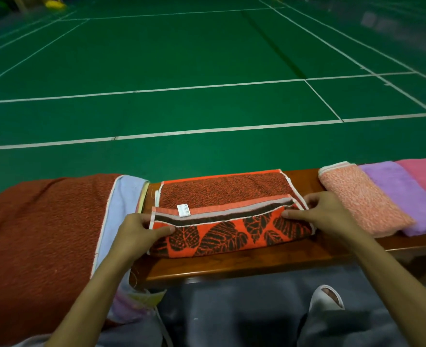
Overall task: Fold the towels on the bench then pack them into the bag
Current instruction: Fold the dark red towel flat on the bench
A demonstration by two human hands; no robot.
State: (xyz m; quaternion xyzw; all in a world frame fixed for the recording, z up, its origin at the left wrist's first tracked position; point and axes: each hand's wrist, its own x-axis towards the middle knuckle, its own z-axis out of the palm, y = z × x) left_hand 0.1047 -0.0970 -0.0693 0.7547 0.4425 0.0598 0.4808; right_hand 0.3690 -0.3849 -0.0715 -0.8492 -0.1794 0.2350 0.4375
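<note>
While the left hand [141, 229] and right hand [324, 211] each pinch one end of the orange leaf-print towel [232, 236] lying mid-counter [257, 261], the folded flap's striped hem wants pulling level, edges matched, before it is pressed flat.

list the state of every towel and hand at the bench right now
leaf towel, partly folded, on the bench
left hand, holds the leaf towel's left end
right hand, holds the leaf towel's right end
peach towel, folded
purple towel, folded
pink towel, folded
dark red towel, unfolded, spread at left
</note>
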